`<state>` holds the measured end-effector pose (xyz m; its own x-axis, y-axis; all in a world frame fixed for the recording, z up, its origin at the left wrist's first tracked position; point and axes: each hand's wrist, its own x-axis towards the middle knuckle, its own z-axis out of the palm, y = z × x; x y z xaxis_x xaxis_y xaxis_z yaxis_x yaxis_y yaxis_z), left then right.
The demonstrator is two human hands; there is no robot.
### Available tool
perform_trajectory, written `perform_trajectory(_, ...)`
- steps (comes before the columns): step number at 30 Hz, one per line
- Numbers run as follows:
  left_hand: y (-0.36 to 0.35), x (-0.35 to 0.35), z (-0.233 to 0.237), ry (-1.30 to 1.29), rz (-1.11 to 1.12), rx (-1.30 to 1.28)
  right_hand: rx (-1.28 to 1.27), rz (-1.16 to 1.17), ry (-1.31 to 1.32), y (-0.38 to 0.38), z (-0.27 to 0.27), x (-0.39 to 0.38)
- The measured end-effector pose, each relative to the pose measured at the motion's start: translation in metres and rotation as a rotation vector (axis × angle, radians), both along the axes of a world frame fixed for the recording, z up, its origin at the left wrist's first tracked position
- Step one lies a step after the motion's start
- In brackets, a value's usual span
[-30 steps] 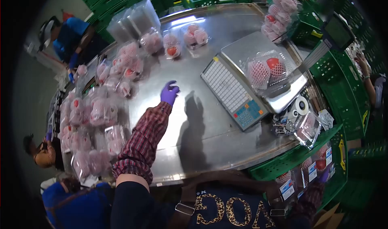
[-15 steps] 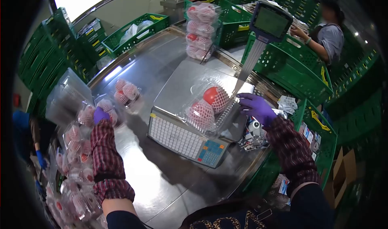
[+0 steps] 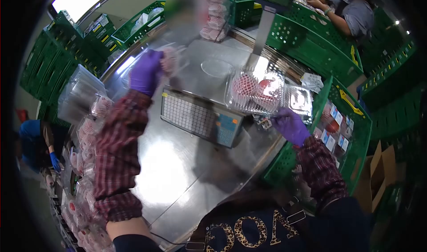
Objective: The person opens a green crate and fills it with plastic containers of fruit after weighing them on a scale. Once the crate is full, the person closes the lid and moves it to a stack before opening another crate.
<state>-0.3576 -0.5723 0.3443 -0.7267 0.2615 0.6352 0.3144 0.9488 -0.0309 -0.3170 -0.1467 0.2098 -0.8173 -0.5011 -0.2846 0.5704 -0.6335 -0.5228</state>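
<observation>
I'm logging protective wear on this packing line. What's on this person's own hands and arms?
The left hand and right hand wear purple gloves. Each forearm has a red-and-dark plaid cloth sleeve, gathered at the upper end.

Clear, glossy plastic formed the clamshell pack [image 3: 255,92] in the right hand [image 3: 291,126] and the blurred pack [image 3: 171,60] in the left hand [image 3: 144,72]. Sleeves [image 3: 118,154] were matt plaid cloth; the surface [image 3: 178,176] was shiny metal.

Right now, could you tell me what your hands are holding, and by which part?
The right hand holds a clear pack of netted fruit by its near edge. The left hand holds a second pack at its side, though blur hides the grip.
</observation>
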Motion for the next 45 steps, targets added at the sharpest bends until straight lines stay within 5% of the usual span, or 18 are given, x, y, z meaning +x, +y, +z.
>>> perform_trajectory(4, 0.098, 0.029, -0.061, -0.028, -0.028, -0.209, 0.023, -0.197, -0.058, -0.006, 0.032, 0.06)
perform_trajectory(7, 0.154, 0.099, -0.078, -0.285, -0.254, 0.49, 0.113, -0.271, -0.044, -0.004, 0.039, 0.096)
perform_trajectory(9, 0.174, 0.141, -0.102, -1.019, -0.25, 1.65, 0.203, -0.259, -0.004, -0.013, 0.059, 0.123)
perform_trajectory(11, 0.185, 0.168, -0.088, -1.14, -0.553, 2.177, 0.197, -0.09, 0.101, -0.012, 0.043, 0.143)
perform_trajectory(13, 0.184, 0.176, -0.099, -1.029, -0.444, 2.38, 0.392, 0.132, 0.178, -0.016, 0.05, 0.153)
perform_trajectory(15, 0.172, 0.192, -0.108, -0.971, -0.41, 2.51, 0.847, 0.372, 0.655, 0.006, 0.051, 0.125)
perform_trajectory(18, 0.159, 0.223, -0.123, -0.831, -0.257, 2.511, 1.683, -0.165, 1.028, 0.042, 0.036, 0.056)
perform_trajectory(21, 0.17, 0.239, -0.129, -0.705, -0.209, 2.403, 2.06, 0.009, 1.184, 0.049, -0.017, 0.017)
perform_trajectory(23, 0.179, 0.242, -0.127, -0.666, -0.195, 2.258, 2.017, 0.241, 1.048, 0.043, -0.017, 0.009)
perform_trajectory(25, 0.191, 0.238, -0.12, -0.605, -0.19, 2.245, 1.781, 0.077, 0.988, 0.05, 0.032, 0.028)
perform_trajectory(27, 0.203, 0.23, -0.119, -0.617, -0.229, 2.235, 0.982, 0.133, 0.618, 0.035, 0.073, 0.055)
perform_trajectory(29, 0.221, 0.216, -0.112, -0.669, -0.309, 2.234, 1.084, 0.094, 0.878, 0.003, 0.088, 0.08)
perform_trajectory(31, 0.241, 0.205, -0.108, -0.679, -0.351, 2.242, 1.548, -0.242, 1.326, -0.007, 0.083, 0.09)
perform_trajectory(32, 0.249, 0.199, -0.1, -0.706, -0.347, 2.246, 1.703, 0.052, 1.087, 0.009, 0.1, 0.09)
perform_trajectory(35, 0.283, 0.176, -0.084, -0.744, -0.439, 2.234, 1.271, -0.489, 0.858, 0.063, 0.052, 0.102)
perform_trajectory(37, 0.32, 0.159, -0.076, -0.729, -0.629, 2.172, 0.517, -0.309, 0.205, 0.082, 0.045, 0.111)
perform_trajectory(41, 0.36, 0.139, -0.062, -1.033, -0.716, 1.821, -0.097, -0.548, 0.146, 0.157, 0.051, 0.087)
perform_trajectory(45, 0.32, 0.15, -0.081, -1.067, -0.585, 1.708, 0.37, -0.835, 0.384, 0.299, 0.009, 0.021)
